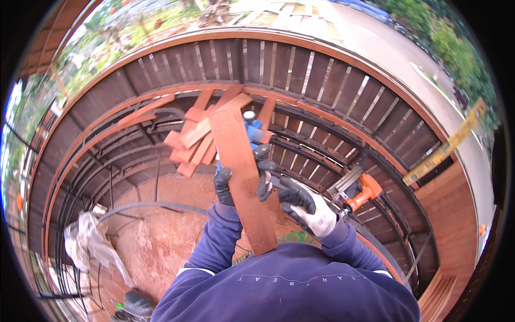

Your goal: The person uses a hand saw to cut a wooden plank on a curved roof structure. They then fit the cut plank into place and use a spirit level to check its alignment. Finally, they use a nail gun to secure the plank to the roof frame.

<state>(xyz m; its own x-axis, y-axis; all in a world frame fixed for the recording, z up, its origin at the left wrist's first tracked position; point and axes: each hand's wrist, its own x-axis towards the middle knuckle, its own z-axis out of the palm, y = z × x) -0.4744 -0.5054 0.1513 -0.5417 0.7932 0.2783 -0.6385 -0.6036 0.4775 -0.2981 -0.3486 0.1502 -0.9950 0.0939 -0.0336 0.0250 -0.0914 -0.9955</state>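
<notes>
A long reddish-brown wooden board (236,150) stands tilted in front of me, its near end against my dark blue sweatshirt (289,284). My left hand (222,187), in a black-and-grey glove, grips the board from behind. Its thumb side shows at the left edge and its fingers curl round the right edge. To the right of the board, my right hand (308,206) wears a white-and-black glove. Its fingers are bent but apart, and nothing shows in them. Behind the board, a blue object (256,133) with a white round top is partly hidden.
Cut boards (188,142) lie heaped ahead on the curved metal frame. An orange nail gun (367,192) rests on the frame at right. Beyond it lies a yellow level or rule (448,142). A curved slatted railing (316,70) surrounds me. Clear plastic sheeting (88,244) hangs at left.
</notes>
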